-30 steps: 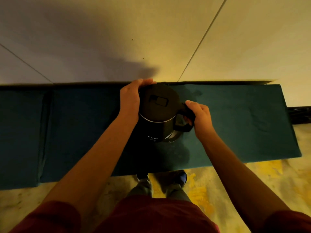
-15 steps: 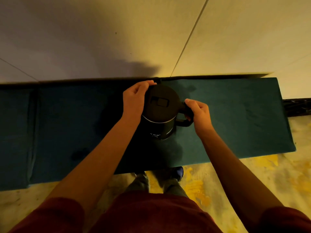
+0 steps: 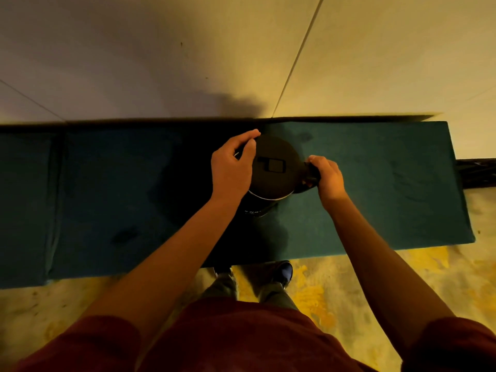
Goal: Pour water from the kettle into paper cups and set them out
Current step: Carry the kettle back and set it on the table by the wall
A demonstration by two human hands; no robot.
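Observation:
A black electric kettle (image 3: 273,167) with its lid down stands on a table covered in dark teal cloth (image 3: 375,183), near the table's back edge. My right hand (image 3: 328,177) grips the kettle's handle on its right side. My left hand (image 3: 233,167) curls round the kettle's left side, fingertips at the lid's rim. No paper cups are in view.
A pale wall rises directly behind the table. The cloth runs far to the left with a fold (image 3: 57,200); the table's right end (image 3: 461,210) lies about an arm's width from the kettle. Below the front edge are my shoes (image 3: 281,272) on a yellowish floor.
The kettle has moved slightly away from me toward the wall and stands more upright under both hands. My left fingers have shifted up to the lid's rim.

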